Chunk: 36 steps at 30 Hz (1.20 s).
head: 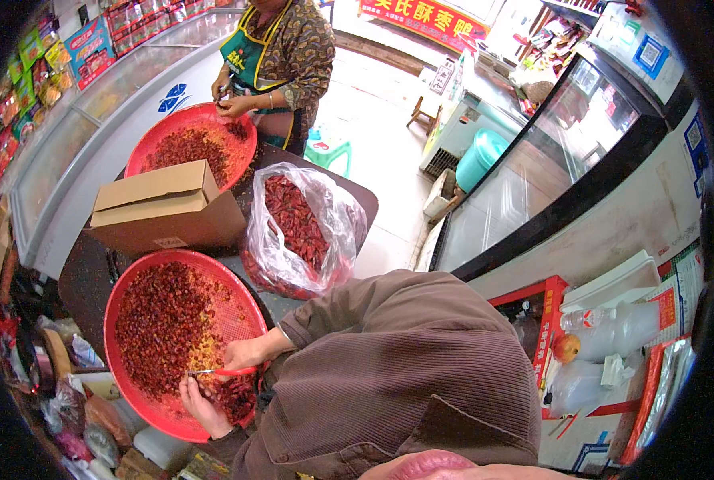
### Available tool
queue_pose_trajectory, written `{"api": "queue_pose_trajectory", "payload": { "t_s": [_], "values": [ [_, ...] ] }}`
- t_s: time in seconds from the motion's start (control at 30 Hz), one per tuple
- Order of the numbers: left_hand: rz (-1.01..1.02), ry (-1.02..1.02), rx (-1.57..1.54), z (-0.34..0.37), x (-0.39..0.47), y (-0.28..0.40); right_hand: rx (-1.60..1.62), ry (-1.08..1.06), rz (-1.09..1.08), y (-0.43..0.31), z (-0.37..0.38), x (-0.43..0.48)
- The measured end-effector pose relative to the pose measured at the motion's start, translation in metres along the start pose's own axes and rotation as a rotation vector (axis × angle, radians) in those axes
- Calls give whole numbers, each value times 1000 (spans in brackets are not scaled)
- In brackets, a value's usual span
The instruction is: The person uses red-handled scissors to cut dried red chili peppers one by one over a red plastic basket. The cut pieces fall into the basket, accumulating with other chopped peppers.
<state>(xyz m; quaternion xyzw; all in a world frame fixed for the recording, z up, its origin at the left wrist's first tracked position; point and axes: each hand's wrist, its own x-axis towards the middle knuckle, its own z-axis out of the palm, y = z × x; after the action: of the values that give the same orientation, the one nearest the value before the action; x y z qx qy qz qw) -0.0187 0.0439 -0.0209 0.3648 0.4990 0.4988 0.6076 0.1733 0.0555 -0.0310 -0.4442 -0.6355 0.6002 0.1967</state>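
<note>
My right hand grips scissors with red handles. Their metal blades point left over a round red plastic basket. Just below the blade tips, my left hand has its fingers pinched on what looks like a dried red chili, mostly hidden by the fingers. Cut chili pieces cover much of the basket, with yellow seeds gathered near the scissors. Longer dried chilies lie beside my left hand, at the basket's near side.
A clear plastic bag of whole dried chilies and a cardboard box stand on the dark table. Across it, a person in a green apron works over a second red basket. A glass-topped freezer runs alongside.
</note>
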Motion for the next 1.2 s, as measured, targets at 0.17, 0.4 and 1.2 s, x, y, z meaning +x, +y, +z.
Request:
{"api": "queue_pose_trajectory", "payload": {
  "t_s": [0.17, 0.4, 1.2],
  "values": [
    [5, -11, 9, -10, 5, -6, -8, -17, -58, -3, -1, 1],
    [-13, 3, 7, -8, 5, -8, -142, 34, -249, 30, 9, 21],
    [25, 43, 141, -9, 12, -13, -176, 122, -101, 36, 19, 27]
  ]
}}
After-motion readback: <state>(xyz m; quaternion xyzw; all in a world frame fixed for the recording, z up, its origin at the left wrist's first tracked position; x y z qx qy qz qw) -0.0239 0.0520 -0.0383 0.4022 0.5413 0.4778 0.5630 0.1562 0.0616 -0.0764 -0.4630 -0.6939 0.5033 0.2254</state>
